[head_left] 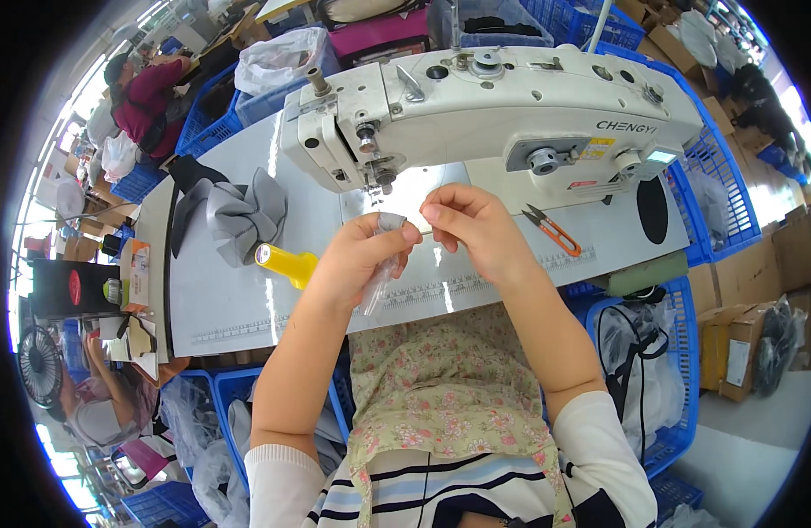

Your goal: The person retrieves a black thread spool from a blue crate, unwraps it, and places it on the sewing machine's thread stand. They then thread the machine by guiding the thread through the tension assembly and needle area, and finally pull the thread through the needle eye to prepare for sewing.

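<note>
My left hand (363, 255) is closed, thumb over fingers, in front of the needle of the white sewing machine (502, 119). A translucent plastic strip (379, 289) hangs down from that grip, and a small grey fabric piece (389, 222) shows above the thumb. Close beside its fingertips, my right hand (477, 231) pinches thumb against fingers; whatever is in the pinch is too small to make out. Left of my hands stands a yellow thread cone (285, 264), tipped over. Grey fabric pieces (245, 216) lie in a heap beyond it.
Orange-handled snips (555, 233) lie on the right of the grey table (220, 304). A black oval piece (653, 211) rests near the right edge. Blue crates (682, 370) surround the table. Two other people work at the left, one in a dark red top (150, 101).
</note>
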